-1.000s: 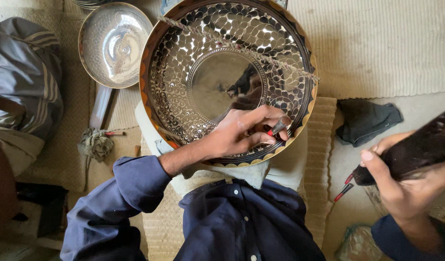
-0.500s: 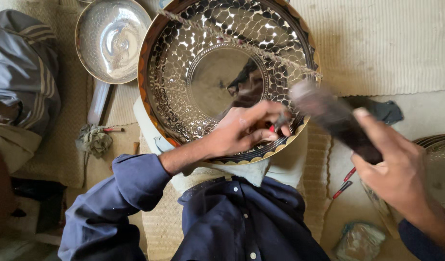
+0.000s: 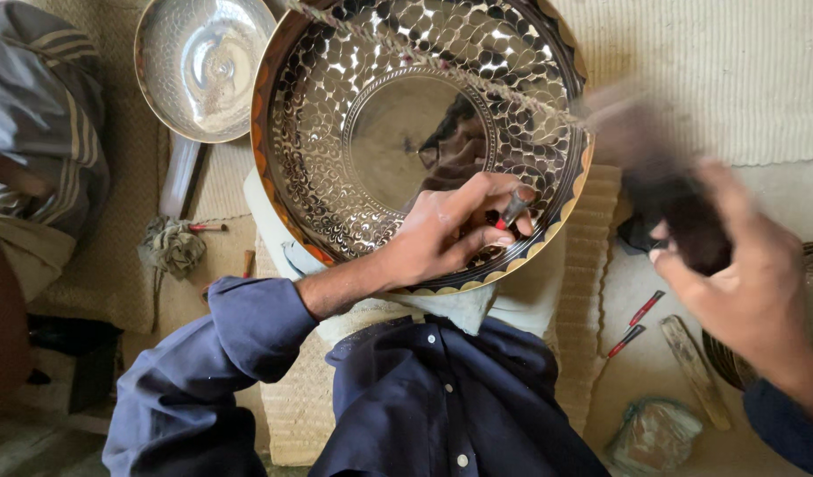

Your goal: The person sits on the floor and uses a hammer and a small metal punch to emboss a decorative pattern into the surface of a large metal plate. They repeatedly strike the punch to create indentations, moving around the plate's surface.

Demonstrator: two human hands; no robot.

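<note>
1. While the large engraved metal tray [image 3: 424, 132] leans tilted against the person's lap, its shiny centre holds nothing but reflections, and a scale-like pattern rings that centre out to an orange-and-dark scalloped rim.
2. Resting on the tray's lower right part, the left hand [image 3: 450, 234] is closed around a small metal punch [image 3: 514, 208], pinched between thumb and fingers with its tip at the patterned band.
3. Raised to the right of the tray, the right hand [image 3: 751, 283] is wrapped around a dark hammer [image 3: 662, 190]; both are blurred, so the hammer's head cannot be made out clearly.
4. Beside the tray's upper left rim, a smaller silver bowl [image 3: 203, 66] lies on the woven mat [image 3: 115, 177], with nothing inside it.
5. Under the tray, a pale cloth [image 3: 464, 309] covers the lap, above the dark blue shirt [image 3: 442, 397].
6. On the floor at right lie two red-handled tools [image 3: 636, 322], just beside a flat wooden stick [image 3: 693, 371]; a crumpled plastic bag [image 3: 654, 433] sits below them, its contents unclear.
7. At the left, a knotted rag [image 3: 172, 247] lies on the mat, near a striped cloth bundle [image 3: 44, 132].
</note>
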